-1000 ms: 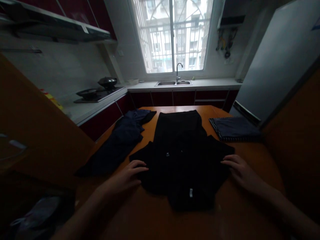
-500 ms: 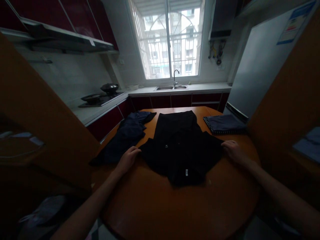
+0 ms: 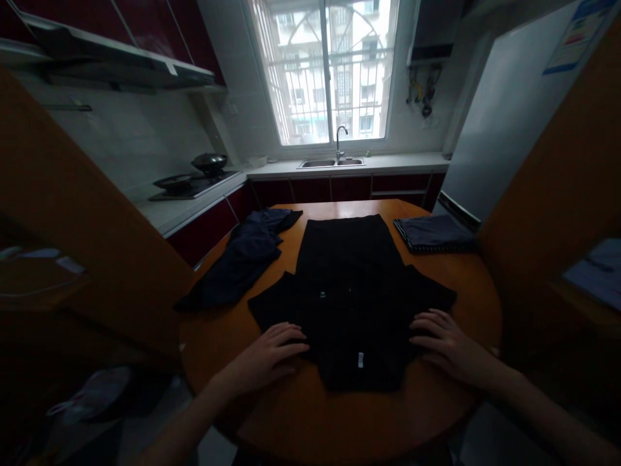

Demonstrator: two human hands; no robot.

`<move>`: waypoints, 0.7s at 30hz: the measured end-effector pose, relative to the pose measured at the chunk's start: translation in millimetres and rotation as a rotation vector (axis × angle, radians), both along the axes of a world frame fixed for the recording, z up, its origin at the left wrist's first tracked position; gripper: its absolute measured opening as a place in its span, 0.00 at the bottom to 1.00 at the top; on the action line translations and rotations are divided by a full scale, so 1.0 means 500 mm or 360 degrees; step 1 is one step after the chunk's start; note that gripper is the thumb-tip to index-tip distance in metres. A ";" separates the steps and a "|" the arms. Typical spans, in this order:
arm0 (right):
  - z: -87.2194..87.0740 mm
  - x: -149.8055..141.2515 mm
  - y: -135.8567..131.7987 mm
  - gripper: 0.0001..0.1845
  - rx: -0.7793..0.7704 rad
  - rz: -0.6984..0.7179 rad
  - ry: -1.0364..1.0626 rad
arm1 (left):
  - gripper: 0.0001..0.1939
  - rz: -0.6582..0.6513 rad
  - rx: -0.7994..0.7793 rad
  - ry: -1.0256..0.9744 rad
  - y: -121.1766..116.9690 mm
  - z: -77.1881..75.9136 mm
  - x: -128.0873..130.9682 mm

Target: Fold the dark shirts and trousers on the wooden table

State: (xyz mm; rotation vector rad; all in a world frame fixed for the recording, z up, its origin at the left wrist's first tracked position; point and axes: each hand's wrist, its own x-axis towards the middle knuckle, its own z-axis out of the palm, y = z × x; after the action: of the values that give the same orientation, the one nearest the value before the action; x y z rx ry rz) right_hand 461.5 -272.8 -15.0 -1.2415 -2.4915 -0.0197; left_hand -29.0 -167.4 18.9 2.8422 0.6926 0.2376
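A black short-sleeved shirt (image 3: 347, 285) lies spread out on the round wooden table (image 3: 291, 414), its collar end towards me and its hem at the far side. A small white label shows inside the collar, and a small light mark sits on the chest. My left hand (image 3: 272, 353) rests on the shirt's left shoulder with fingers stretched out. On the opposite shoulder, below the right sleeve, my right hand (image 3: 446, 343) lies with its fingers spread. Neither hand grips the cloth.
Dark blue clothing (image 3: 245, 255) lies loosely heaped at the table's left. A folded grey-blue garment with a striped edge (image 3: 434, 233) lies at the back right. Beyond the table are a counter with a sink (image 3: 332, 163), a stove with pans (image 3: 194, 184) and a fridge (image 3: 504, 110).
Both hands have let go of the sleeve ends and moved inward and nearer to me onto the shoulders. The shirt lies flatter, with its collar nearer to me.
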 end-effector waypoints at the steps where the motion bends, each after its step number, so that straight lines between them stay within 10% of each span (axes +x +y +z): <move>1: -0.003 -0.016 0.004 0.12 -0.0032 0.0024 0.0037 | 0.20 -0.0012 -0.0001 -0.0004 -0.005 -0.008 0.019; 6: 0.005 -0.052 0.018 0.14 -0.0192 0.0009 0.0207 | 0.16 0.0108 -0.0057 -0.0120 0.007 -0.022 0.071; 14: 0.099 -0.033 -0.005 0.04 -0.1258 0.0086 0.0521 | 0.12 -0.0041 -0.1067 0.0015 0.038 0.088 0.016; 21: 0.128 0.067 0.328 0.10 -0.0546 -0.0502 0.0494 | 0.24 0.0685 -0.0567 -0.0544 0.357 0.092 0.067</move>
State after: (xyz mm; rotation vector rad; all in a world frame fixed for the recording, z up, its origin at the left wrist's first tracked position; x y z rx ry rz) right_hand 494.9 -109.0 48.9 -1.6230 -2.0682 0.5006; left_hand 4.4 11.0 64.7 2.2179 1.1282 0.5840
